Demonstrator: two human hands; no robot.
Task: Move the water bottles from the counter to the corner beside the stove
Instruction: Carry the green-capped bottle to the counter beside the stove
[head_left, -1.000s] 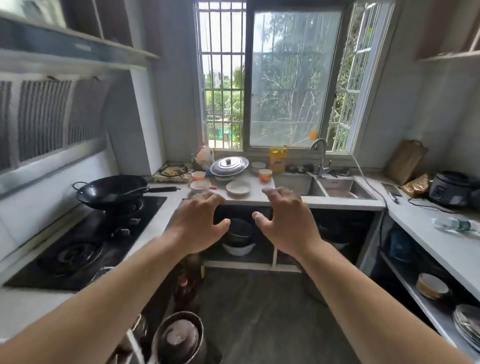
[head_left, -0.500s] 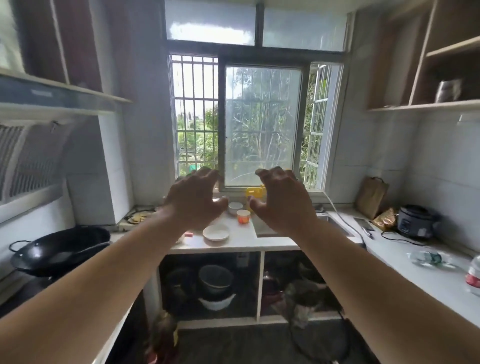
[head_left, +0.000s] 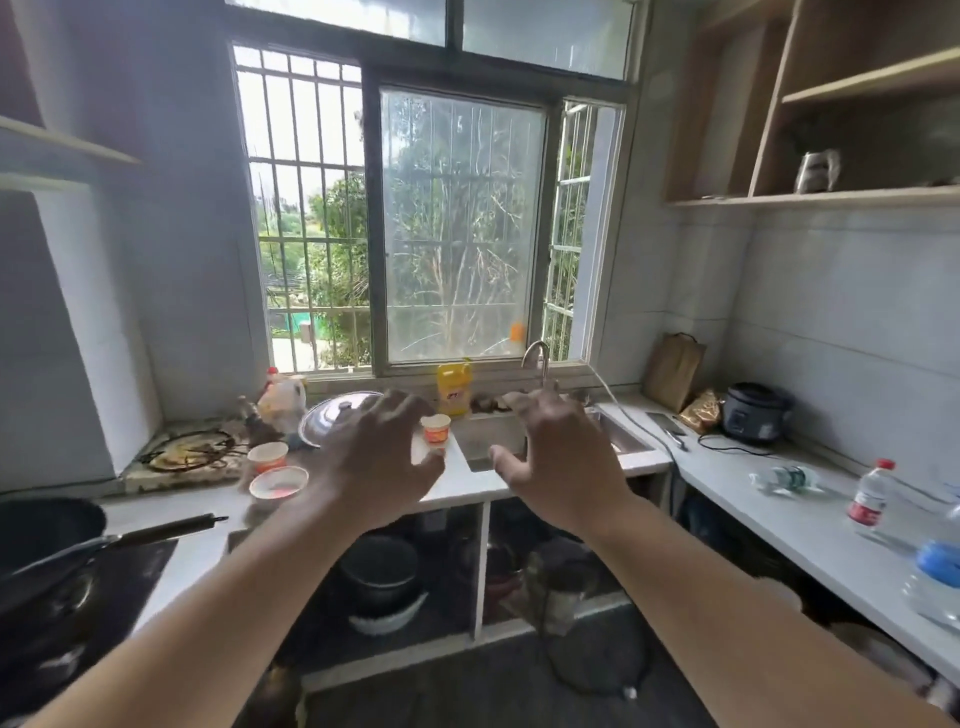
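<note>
Three water bottles on the right-hand surface (head_left: 810, 540), none held. Farthest one, clear with a green label (head_left: 785, 478), lying on its side near the wall edge; writing on it too blurred to read. Next, a small upright bottle with a red cap and red label (head_left: 868, 500), standing toward the middle of that surface; label text not legible. Nearest, a large bottle with a blue band (head_left: 937, 582), cut off by the right frame edge, close to the front edge. Bare stretch of surface between the lying bottle and the black rice cooker (head_left: 754, 412) in the far right corner, crossed by a dark cord.

Both hands raised in mid-air ahead of the sink, empty, touching nothing: left hand (head_left: 375, 463) with fingers spread and curled, right hand (head_left: 562, 457) likewise splayed, thumb out, a gap between the two.

Yellow detergent jug (head_left: 454, 387) on the far edge by the window, red mark on its label, unreadable. Orange-and-white cup (head_left: 435, 429) just beside the sink (head_left: 618, 439); two similar bowls (head_left: 275, 470) nearer the left. Pot lid (head_left: 332, 415) leaning behind them. Black wok (head_left: 47, 530) on the stove (head_left: 104, 592) at lower left, handle pointing right. Cluttered corner past the stove, a strip of free white surface along its front edge.
</note>
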